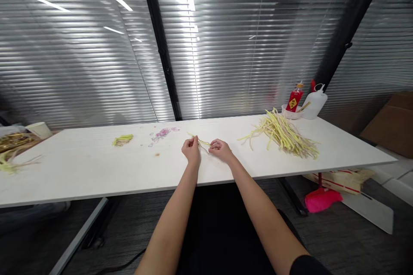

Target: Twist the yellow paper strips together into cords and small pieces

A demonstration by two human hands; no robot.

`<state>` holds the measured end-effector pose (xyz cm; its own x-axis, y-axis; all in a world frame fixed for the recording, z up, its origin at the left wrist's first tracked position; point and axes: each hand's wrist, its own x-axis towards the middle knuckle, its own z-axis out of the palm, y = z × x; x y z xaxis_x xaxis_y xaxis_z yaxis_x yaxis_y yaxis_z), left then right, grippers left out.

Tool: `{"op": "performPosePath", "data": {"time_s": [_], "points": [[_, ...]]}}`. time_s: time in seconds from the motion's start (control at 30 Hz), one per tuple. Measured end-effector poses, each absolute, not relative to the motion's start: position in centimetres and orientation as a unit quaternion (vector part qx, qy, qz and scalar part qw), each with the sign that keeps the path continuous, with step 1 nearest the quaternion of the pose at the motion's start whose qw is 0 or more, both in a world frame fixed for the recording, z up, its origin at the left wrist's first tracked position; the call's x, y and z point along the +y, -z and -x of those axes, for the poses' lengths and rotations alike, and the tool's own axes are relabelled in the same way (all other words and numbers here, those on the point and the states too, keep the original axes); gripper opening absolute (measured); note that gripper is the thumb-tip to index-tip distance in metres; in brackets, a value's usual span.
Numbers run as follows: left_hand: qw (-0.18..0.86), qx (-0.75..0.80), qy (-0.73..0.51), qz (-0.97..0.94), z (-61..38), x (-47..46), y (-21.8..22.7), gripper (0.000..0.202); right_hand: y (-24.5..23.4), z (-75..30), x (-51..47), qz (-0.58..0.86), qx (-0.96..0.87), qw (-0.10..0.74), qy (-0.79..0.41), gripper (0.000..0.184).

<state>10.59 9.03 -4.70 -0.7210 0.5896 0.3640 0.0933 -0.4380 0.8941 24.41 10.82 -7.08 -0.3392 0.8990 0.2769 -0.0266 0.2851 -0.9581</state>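
Observation:
My left hand [191, 149] and my right hand [220, 149] rest on the white table [97, 167], close together, both pinching a few thin yellow-green strips [201, 141] that lie between them. The fingers of each hand are curled round the strips. A large heap of the same pale yellow strips [284, 134] lies to the right of my right hand. To the left lie a small folded green bundle [122, 139] and a scatter of small pink bits [161, 133].
At the table's far right stand a white squeeze bottle [314, 102], a red bottle [295, 98] and a small white bowl [291, 113]. A paper cup [40, 129] and more strips [11, 161] lie at far left. A pink dustpan [322, 197] lies on the floor.

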Motion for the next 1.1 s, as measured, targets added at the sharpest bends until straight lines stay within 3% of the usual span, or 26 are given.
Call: {"op": "performPosePath", "data": {"time_s": [0.77, 1.1], "points": [[0.191, 0.486, -0.784, -0.336, -10.3, 9.6, 5.8, 0.025, 7.4, -24.2, 11.1, 0.386, -0.684, 0.486, -0.383, 0.021], [0.205, 0.492, -0.788, -0.308, -10.0, 9.6, 5.8, 0.025, 7.2, -24.3, 11.0, 0.328, -0.641, 0.474, -0.507, 0.039]]}}
